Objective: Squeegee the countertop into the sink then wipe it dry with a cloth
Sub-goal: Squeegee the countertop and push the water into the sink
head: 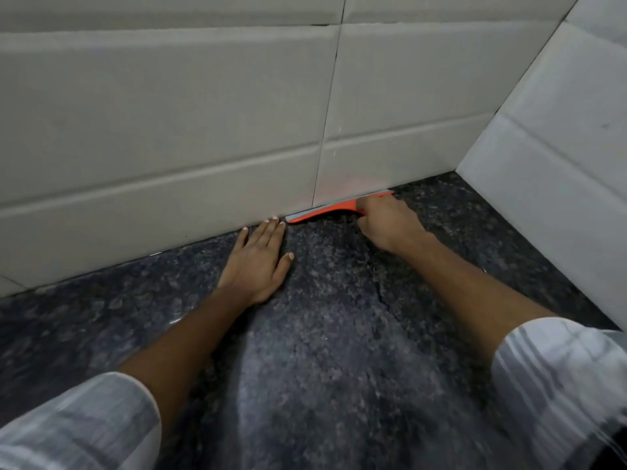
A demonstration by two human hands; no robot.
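An orange squeegee (325, 210) with a grey blade lies against the foot of the back tiled wall, its blade along the joint between wall and dark speckled countertop (339, 334). My right hand (386, 223) is closed around its handle from the front. My left hand (259, 261) rests flat on the countertop just left of the blade, fingers spread, fingertips touching the wall. No sink and no cloth are in view.
Pale grey tiled walls (169, 113) meet in a corner at the right (556, 130), closing the countertop at the back and the right side. Striped white sleeves cover both of my upper forearms at the bottom of the view.
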